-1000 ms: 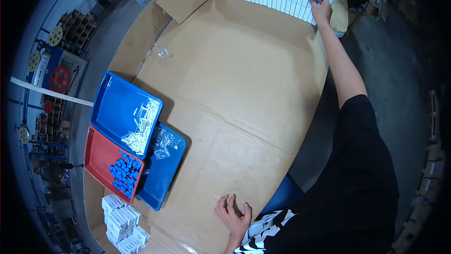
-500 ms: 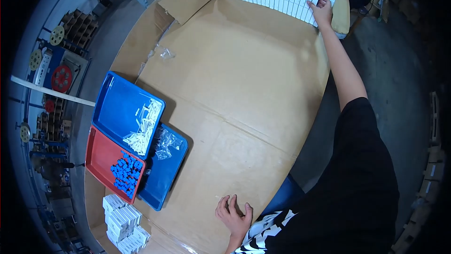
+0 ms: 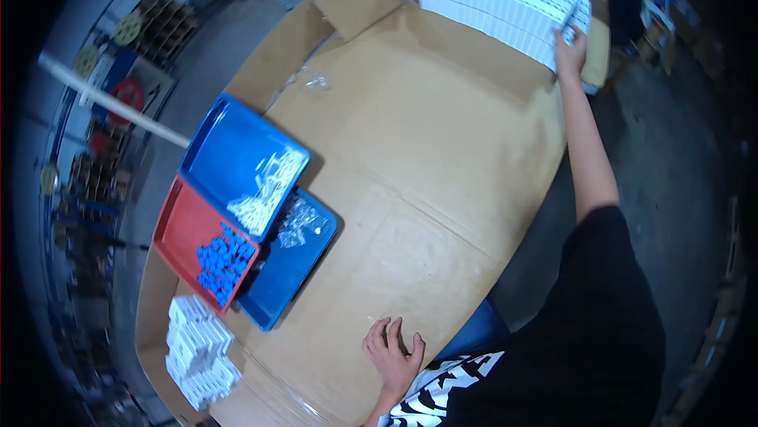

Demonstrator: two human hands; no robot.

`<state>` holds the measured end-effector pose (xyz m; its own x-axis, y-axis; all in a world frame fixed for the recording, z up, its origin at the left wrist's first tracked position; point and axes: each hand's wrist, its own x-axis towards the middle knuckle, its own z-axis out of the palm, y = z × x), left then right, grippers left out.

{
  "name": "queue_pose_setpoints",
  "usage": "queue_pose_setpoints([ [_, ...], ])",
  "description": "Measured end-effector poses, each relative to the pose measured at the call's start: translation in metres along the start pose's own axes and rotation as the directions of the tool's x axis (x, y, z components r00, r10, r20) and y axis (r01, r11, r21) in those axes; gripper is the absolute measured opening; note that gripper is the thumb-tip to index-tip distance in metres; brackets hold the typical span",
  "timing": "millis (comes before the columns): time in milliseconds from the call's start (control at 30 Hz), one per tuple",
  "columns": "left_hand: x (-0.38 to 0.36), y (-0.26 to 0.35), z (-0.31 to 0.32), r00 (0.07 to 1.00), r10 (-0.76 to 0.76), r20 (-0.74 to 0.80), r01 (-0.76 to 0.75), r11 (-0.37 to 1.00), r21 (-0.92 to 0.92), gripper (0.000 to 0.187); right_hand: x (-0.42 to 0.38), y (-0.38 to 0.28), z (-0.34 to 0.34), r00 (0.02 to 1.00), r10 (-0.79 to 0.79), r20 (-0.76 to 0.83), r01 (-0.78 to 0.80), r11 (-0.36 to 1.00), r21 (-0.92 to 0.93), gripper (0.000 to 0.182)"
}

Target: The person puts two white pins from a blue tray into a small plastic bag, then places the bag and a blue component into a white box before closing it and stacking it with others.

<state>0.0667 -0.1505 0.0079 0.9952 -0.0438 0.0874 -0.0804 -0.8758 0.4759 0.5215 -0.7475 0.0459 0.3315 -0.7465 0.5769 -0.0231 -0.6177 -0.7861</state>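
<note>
At the top right, my right hand (image 3: 571, 54) reaches to the near right end of long rows of white pieces (image 3: 493, 4). Its thumb and fingers are at the end of the rows, and whether they grip a piece cannot be made out. Near the bottom centre, my left hand (image 3: 395, 356) rests on the cardboard-covered table (image 3: 379, 229), fingers apart and holding nothing.
At the left are a blue tray (image 3: 207, 160) with white parts, a red tray (image 3: 175, 233) with blue parts, and a lower blue tray (image 3: 272, 293) with clear pieces. White stacks (image 3: 197, 348) stand at the lower left. Another person's dark clothing (image 3: 624, 0) shows at the top right.
The whole view has shifted and tilted. My right hand stays at the right end of the white rows, its fingers now closer together. My left hand is nearly unchanged.
</note>
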Motion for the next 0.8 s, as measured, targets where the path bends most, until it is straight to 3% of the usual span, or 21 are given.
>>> queue_pose_setpoints([
  [33, 0.0, -0.002, -0.002, 1.0, 0.024, 0.004, -0.024, 1.0, -0.009, 0.052, -0.017, -0.01, -0.006, 0.999, -0.028, -0.016, 0.031, 0.965, 0.26, 0.057],
  [67, -0.001, -0.002, -0.002, 0.999, 0.033, -0.003, -0.033, 0.999, -0.016, 0.052, -0.054, -0.055, -0.036, 0.994, -0.05, 0.098, 0.012, 0.935, 0.354, 0.047],
  [100, 0.0, -0.001, 0.0, 0.998, -0.038, -0.057, 0.037, 0.999, -0.013, 0.052, -0.091, -0.084, -0.054, 0.976, -0.028, 0.217, -0.082, 0.872, 0.483, 0.039],
  [133, 0.001, -0.004, 0.001, 0.998, 0.015, -0.068, -0.018, 0.999, -0.04, 0.053, -0.136, -0.117, -0.074, 0.935, -0.029, 0.355, -0.202, 0.779, 0.594, 0.024],
  [167, -0.001, -0.008, -0.001, 0.995, 0.061, -0.08, -0.066, 0.996, -0.057, 0.053, -0.175, -0.127, -0.098, 0.832, -0.154, 0.533, -0.135, 0.876, 0.463, 0.022],
  [200, -0.001, -0.009, -0.005, 0.995, 0.063, -0.08, -0.069, 0.996, -0.065, 0.053, -0.222, -0.157, -0.122, 0.717, -0.069, 0.693, -0.193, 0.936, 0.293, 0.029],
  [233, -0.001, -0.009, -0.008, 0.995, 0.061, -0.079, -0.067, 0.995, -0.072, 0.052, -0.255, -0.153, -0.137, 0.53, -0.143, 0.836, -0.042, 0.98, 0.194, 0.033],
  [300, -0.005, -0.01, -0.012, 0.992, 0.067, -0.103, -0.079, 0.989, -0.125, 0.049, -0.333, -0.158, -0.17, 0.347, -0.278, 0.896, 0.177, 0.957, 0.228, 0.027],
  [333, -0.009, -0.013, -0.011, 0.989, -0.004, -0.146, -0.011, 0.994, -0.106, 0.049, -0.365, -0.175, -0.192, 0.238, -0.258, 0.936, 0.119, 0.964, 0.236, 0.023],
  [367, -0.013, -0.017, -0.007, 0.985, 0.013, -0.174, -0.041, 0.987, -0.157, 0.046, -0.397, -0.189, -0.211, 0.197, -0.318, 0.927, 0.005, 0.946, 0.323, 0.023],
  [433, -0.024, -0.02, -0.005, 0.976, 0.014, -0.217, -0.061, 0.975, -0.213, 0.044, -0.447, -0.199, -0.24, -0.007, -0.244, 0.97, -0.171, 0.956, 0.239, 0.025],
  [467, -0.025, -0.022, -0.005, 0.968, 0.007, -0.25, -0.074, 0.963, -0.259, 0.041, -0.463, -0.214, -0.252, -0.058, -0.297, 0.953, -0.18, 0.942, 0.283, 0.027],
  [600, -0.035, -0.034, -0.016, 0.955, -0.035, -0.293, -0.065, 0.944, -0.325, 0.032, -0.493, -0.257, -0.274, -0.234, -0.446, 0.864, -0.167, 0.894, 0.416, 0.024],
  [700, -0.05, -0.047, -0.038, 0.944, -0.123, -0.307, 0.023, 0.95, -0.312, 0.03, -0.499, -0.283, -0.275, -0.217, -0.435, 0.874, -0.24, 0.891, 0.384, 0.018],
  [767, -0.065, -0.065, -0.054, 0.922, -0.167, -0.348, 0.065, 0.955, -0.288, 0.031, -0.502, -0.288, -0.265, -0.26, -0.435, 0.862, -0.226, 0.895, 0.383, 0.013],
  [800, -0.076, -0.077, -0.062, 0.896, -0.228, -0.381, 0.127, 0.954, -0.271, 0.03, -0.508, -0.285, -0.256, -0.257, -0.383, 0.887, -0.319, 0.9, 0.297, 0.013],
])
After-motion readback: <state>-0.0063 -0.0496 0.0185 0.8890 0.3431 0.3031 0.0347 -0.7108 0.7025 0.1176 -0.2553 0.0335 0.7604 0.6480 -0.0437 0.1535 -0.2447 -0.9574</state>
